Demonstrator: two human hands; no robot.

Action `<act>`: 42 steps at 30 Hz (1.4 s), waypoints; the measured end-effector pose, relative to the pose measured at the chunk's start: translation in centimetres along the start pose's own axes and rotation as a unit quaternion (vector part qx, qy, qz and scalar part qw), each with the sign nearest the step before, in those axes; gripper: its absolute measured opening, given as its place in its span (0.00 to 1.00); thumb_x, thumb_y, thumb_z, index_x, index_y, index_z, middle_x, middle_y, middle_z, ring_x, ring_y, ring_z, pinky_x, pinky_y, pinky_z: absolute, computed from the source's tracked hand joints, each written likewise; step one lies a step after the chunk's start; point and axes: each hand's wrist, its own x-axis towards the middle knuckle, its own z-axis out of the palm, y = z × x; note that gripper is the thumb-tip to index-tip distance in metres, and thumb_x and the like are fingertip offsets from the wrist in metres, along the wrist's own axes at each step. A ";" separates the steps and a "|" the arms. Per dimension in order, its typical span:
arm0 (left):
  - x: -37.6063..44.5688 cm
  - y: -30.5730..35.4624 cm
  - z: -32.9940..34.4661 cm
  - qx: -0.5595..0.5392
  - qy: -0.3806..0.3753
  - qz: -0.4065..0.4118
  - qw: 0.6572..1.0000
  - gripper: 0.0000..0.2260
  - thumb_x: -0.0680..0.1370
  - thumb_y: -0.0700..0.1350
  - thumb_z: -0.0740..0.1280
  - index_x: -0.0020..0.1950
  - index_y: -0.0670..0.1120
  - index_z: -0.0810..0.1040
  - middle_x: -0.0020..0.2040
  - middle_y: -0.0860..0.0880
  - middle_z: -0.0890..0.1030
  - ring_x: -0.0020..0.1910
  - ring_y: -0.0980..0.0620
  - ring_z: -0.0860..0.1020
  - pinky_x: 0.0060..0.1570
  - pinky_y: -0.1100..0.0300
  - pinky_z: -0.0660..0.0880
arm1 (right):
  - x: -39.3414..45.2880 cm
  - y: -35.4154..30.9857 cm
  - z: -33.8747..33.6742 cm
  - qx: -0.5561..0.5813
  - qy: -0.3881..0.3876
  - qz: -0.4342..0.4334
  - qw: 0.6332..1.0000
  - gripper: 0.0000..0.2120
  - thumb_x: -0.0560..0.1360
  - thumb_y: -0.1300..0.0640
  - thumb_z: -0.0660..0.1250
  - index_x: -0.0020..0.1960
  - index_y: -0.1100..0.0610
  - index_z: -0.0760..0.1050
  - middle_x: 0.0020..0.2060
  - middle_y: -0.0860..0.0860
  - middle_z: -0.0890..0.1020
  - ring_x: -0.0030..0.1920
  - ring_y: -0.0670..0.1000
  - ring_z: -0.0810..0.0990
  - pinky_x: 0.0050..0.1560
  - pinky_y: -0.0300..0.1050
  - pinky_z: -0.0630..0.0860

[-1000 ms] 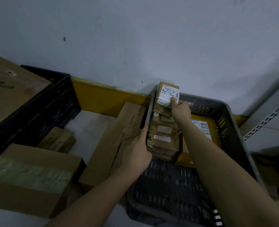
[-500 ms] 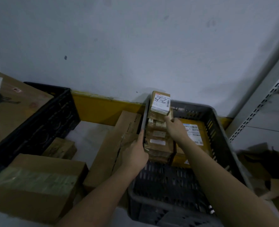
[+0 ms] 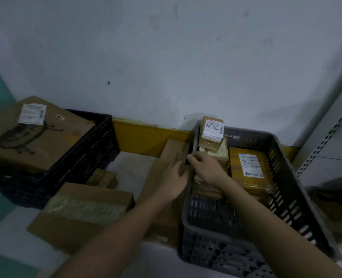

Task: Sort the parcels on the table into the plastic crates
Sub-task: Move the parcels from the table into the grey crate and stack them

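A grey plastic crate (image 3: 286, 163) stands at the right. A row of small brown parcels (image 3: 208, 189) lies along its left wall. The far one (image 3: 213, 131) stands higher and bears a white label with handwriting. A yellow parcel (image 3: 250, 171) lies beside the row. My right hand (image 3: 206, 167) rests on the row, its fingers bent at the crate's left rim. Whether it grips anything is hidden. My left hand (image 3: 174, 177) lies flat against the outside of that wall, fingers apart, holding nothing.
A long cardboard box (image 3: 172, 151) lies between the crates. A black crate (image 3: 97, 149) at the left holds a large labelled box (image 3: 35, 137). A taped box (image 3: 85, 207) and a small box (image 3: 103, 178) lie in front. A metal shelf upright (image 3: 326, 141) stands at the right.
My right hand has let go of the labelled parcel and come down and left onto the row by the rim. My left hand has slid lower outside the wall. The camera has tilted up.
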 end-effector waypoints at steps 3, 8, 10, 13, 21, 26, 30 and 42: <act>-0.1 -1.8 -4.7 0.072 0.022 -0.032 0.997 0.25 0.80 0.63 0.56 0.75 0.54 0.68 0.71 0.52 0.72 0.67 0.49 0.73 0.65 0.45 0.73 | 0.7 -2.2 1.6 -0.004 -0.014 -0.028 1.000 0.20 0.83 0.44 0.57 0.65 0.55 0.75 0.57 0.50 0.80 0.55 0.50 0.78 0.54 0.46 0.75; 0.3 -6.3 -12.0 0.102 0.073 -0.087 0.988 0.22 0.83 0.54 0.58 0.77 0.49 0.66 0.73 0.48 0.71 0.61 0.48 0.76 0.55 0.55 0.74 | 3.3 -5.7 6.7 -0.001 -0.075 -0.045 0.996 0.21 0.82 0.42 0.57 0.68 0.54 0.74 0.60 0.51 0.79 0.51 0.47 0.77 0.43 0.39 0.72; 0.0 -8.9 -14.6 0.121 0.086 -0.123 0.981 0.22 0.84 0.53 0.59 0.77 0.50 0.65 0.72 0.48 0.71 0.55 0.50 0.77 0.48 0.55 0.74 | 4.8 -7.0 9.3 0.000 -0.098 -0.037 0.995 0.22 0.82 0.42 0.57 0.70 0.54 0.72 0.61 0.51 0.78 0.46 0.45 0.78 0.38 0.37 0.72; 0.1 -13.2 -18.1 0.135 0.069 -0.169 0.974 0.24 0.83 0.57 0.59 0.78 0.51 0.62 0.70 0.47 0.73 0.54 0.45 0.78 0.52 0.46 0.76 | 6.8 -8.9 13.5 0.034 -0.136 -0.013 0.990 0.23 0.83 0.44 0.58 0.71 0.56 0.70 0.60 0.55 0.79 0.47 0.51 0.80 0.42 0.47 0.79; 5.7 -21.8 -23.7 0.120 -0.009 -0.246 0.962 0.27 0.83 0.52 0.60 0.79 0.48 0.58 0.71 0.41 0.69 0.60 0.37 0.75 0.59 0.40 0.74 | 12.3 -11.2 25.1 0.060 -0.216 0.095 0.970 0.22 0.83 0.47 0.59 0.71 0.61 0.68 0.50 0.54 0.75 0.38 0.48 0.73 0.41 0.46 0.73; 9.1 -25.7 -24.4 0.083 -0.078 -0.275 0.955 0.26 0.77 0.48 0.60 0.71 0.36 0.66 0.68 0.34 0.71 0.62 0.32 0.72 0.60 0.42 0.72 | 15.3 -11.1 30.1 0.087 -0.261 0.219 0.936 0.25 0.84 0.50 0.57 0.70 0.70 0.67 0.64 0.69 0.74 0.60 0.67 0.76 0.58 0.59 0.78; 10.5 -27.0 -24.3 0.065 -0.099 -0.301 0.946 0.24 0.80 0.40 0.59 0.77 0.41 0.62 0.71 0.40 0.69 0.66 0.39 0.71 0.59 0.54 0.70 | 17.0 -10.5 32.9 0.095 -0.284 0.286 0.910 0.24 0.84 0.49 0.58 0.72 0.65 0.65 0.68 0.62 0.72 0.55 0.59 0.78 0.55 0.52 0.78; 10.8 -27.1 -23.9 0.026 -0.068 -0.329 0.942 0.17 0.80 0.35 0.58 0.69 0.37 0.71 0.52 0.38 0.75 0.42 0.45 0.74 0.35 0.58 0.67 | 16.8 -9.9 33.1 0.175 -0.269 0.382 0.867 0.27 0.82 0.46 0.62 0.75 0.57 0.60 0.74 0.59 0.64 0.68 0.64 0.70 0.54 0.57 0.78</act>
